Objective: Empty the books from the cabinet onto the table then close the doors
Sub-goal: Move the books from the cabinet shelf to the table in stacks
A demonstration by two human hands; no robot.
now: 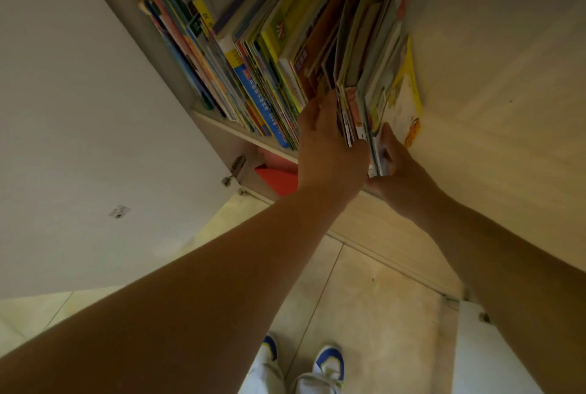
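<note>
A cabinet shelf holds a dense row of thin colourful books standing upright. At the row's right end a bundle of several thin books sticks out past the shelf edge. My left hand grips the bundle's left side, fingers reaching in between the books. My right hand holds its right side and bottom, thumb on the outer cover. A yellow-and-white book leans against the cabinet's right wall, just beyond my right hand.
The white left door stands open with its hinge showing. A red item lies on the lower shelf. A light wood panel fills the right. Below are a tiled floor, my shoes and a white door's corner.
</note>
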